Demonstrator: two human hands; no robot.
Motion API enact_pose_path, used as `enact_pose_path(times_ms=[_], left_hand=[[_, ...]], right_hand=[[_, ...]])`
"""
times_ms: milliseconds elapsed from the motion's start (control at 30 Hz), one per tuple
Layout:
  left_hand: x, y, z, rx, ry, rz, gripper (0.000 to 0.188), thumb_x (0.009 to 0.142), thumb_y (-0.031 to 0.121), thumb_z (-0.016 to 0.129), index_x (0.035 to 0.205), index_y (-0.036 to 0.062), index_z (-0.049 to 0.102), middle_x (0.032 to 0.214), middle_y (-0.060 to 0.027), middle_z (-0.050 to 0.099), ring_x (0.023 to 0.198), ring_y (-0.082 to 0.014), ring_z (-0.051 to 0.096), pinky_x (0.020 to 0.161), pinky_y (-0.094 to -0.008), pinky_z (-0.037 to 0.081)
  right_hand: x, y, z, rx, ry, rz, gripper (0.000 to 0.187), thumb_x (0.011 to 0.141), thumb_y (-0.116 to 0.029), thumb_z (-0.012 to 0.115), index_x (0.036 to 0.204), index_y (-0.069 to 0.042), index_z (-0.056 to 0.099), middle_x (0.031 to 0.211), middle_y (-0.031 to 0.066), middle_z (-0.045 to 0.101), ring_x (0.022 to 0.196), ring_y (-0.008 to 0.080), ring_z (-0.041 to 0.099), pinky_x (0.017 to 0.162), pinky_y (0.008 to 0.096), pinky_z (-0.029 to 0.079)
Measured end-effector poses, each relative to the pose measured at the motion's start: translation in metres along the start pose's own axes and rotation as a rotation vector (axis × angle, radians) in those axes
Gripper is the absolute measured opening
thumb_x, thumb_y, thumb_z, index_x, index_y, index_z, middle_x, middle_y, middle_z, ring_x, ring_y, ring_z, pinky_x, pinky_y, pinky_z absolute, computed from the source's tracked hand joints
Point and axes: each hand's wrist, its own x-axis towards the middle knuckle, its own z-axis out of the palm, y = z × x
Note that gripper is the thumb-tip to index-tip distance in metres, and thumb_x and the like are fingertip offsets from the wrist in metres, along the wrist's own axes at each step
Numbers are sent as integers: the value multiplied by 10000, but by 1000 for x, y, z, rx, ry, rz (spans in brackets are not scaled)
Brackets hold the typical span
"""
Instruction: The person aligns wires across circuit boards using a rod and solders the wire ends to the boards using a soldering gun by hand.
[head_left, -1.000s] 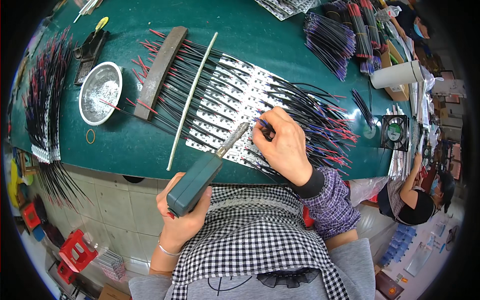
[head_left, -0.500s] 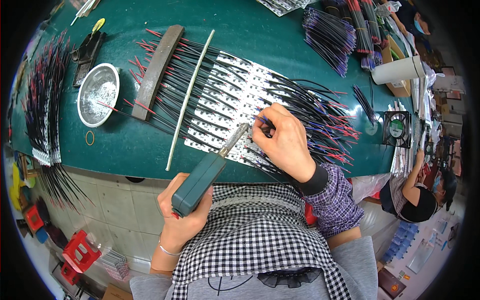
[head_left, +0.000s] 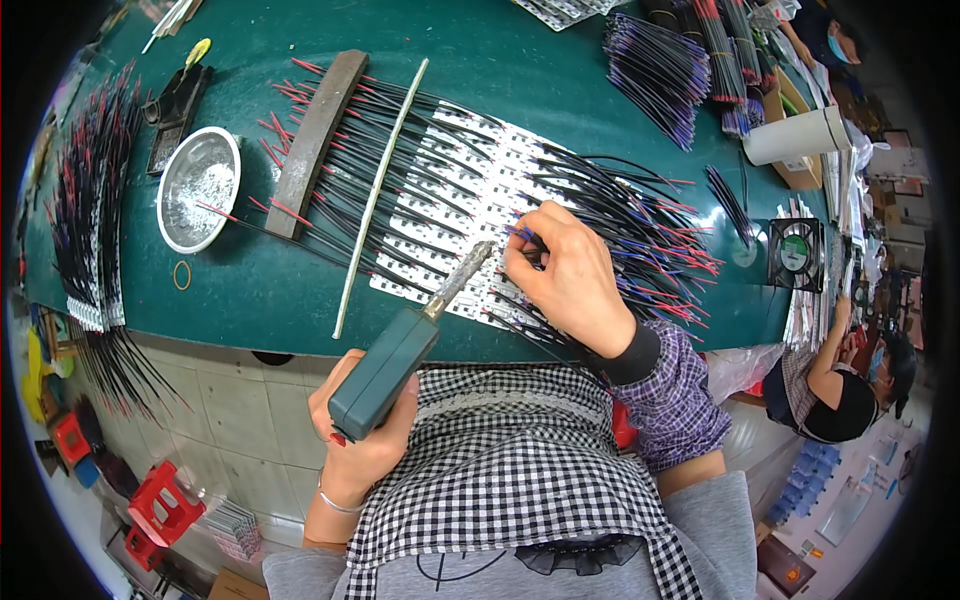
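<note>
Soldering tool, wire bundles — this is a workshop.

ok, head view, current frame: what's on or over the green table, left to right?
Bunch of black wires → white bowl → dark bar → pale stick → white boards → right hand → small loose wire bundle → black fan.

Dk grn on tabletop & soldering tool; wht w/ blk marks on boards; blk w/ red/blue tips on wires; B&W check on apron; purp plaid on sleeve.
</note>
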Motion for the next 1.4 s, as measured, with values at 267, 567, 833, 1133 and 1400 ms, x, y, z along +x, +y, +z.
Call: enact_pose_path(times_ms=[267,567,833,1133,1400], left_hand=[[2,2,2,-25,-1,-15,150,738,-97,728,874,-43,691,805,-116,652,635,-206,607,569,-300,471],[3,12,3,83,-4,65,115,744,-95,722,816,-36,653,761,-98,615,625,-201,601,570,-305,470],[-17,1,-7,-30,39,-99,200,753,-65,742,949,-50,702,830,-113,663,682,-198,643,605,-283,506],[-13,11,-5,-94,73,-126,216,793,-14,766,1000,-50,715,891,-96,697,722,-150,657,657,-273,529],[-18,-3,-4,-144,212,-164,244,798,23,804,1018,-51,729,868,-94,738,711,-123,662,647,-266,528]], right_hand=[[11,-1,-12,40,-147,-11,119,839,-89,671,863,21,635,825,131,589,719,288,618,643,396,488],[3,-1,1,32,-21,-42,84,802,-48,690,828,0,626,823,137,591,776,337,636,678,445,501],[3,-2,-1,21,-26,-62,94,804,-50,693,836,5,623,829,142,589,786,344,632,678,452,496],[-2,6,-13,22,-61,-152,120,918,-79,657,959,33,640,893,152,603,806,324,619,723,396,488],[-33,-58,-118,245,161,26,133,978,48,552,1048,38,665,927,99,650,796,131,642,675,230,504]])
